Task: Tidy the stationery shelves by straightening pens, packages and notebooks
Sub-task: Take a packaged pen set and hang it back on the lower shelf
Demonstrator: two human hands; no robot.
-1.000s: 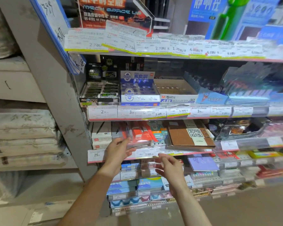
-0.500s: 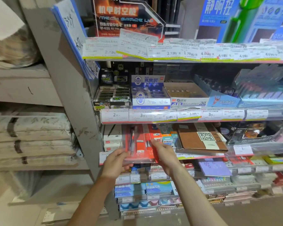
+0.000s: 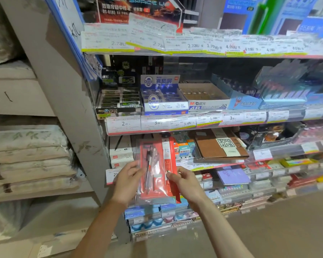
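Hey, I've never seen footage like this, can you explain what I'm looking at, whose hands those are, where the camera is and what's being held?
There is no machine here. The one picture comes from a camera worn on a person's head, looking forward and down at shop shelves of stationery. The left hand and the right hand hold a red pen package in clear plastic by its two sides, in front of the shelf. Beside it a brown notebook lies on that shelf, white boxes stand to the left, and eraser boxes sit on the shelf above, over price labels.
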